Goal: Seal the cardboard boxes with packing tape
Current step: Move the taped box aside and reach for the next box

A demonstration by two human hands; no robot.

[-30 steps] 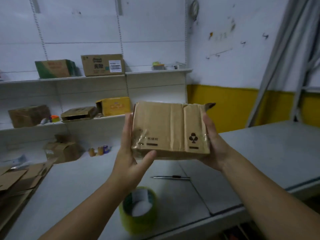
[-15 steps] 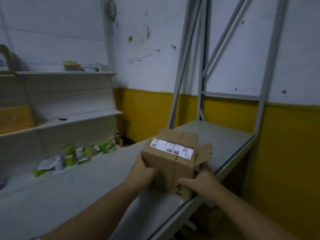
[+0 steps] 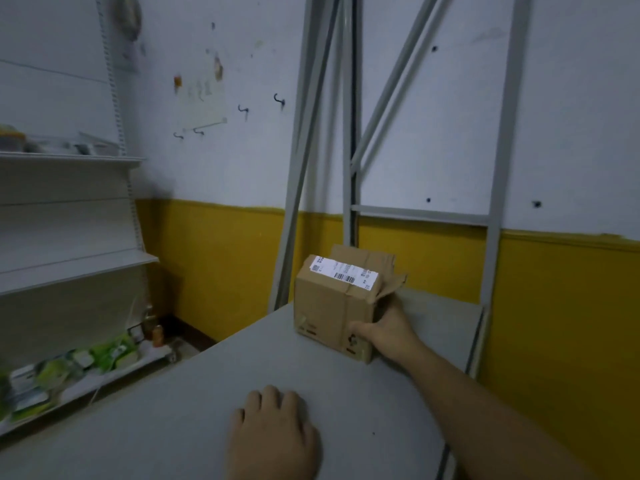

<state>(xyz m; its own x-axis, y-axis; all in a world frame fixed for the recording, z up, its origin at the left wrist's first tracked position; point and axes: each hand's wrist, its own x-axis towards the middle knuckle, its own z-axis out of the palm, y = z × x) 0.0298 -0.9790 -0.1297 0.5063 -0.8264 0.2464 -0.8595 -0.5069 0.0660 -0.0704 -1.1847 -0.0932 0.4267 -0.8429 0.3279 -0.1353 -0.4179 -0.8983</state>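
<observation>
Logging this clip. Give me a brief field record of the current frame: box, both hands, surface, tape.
box: cardboard box upright on the grey table, far right; white label on top; side flap loose
right hand: grips the box's right side, thumb on front face
left hand: rests flat on the table, holding nothing
tape: none in view

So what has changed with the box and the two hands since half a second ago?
The cardboard box went forward and now stands on the grey table. The left hand let go and rests on the table. The right hand still grips the box's right side; the white label stays on top.
</observation>
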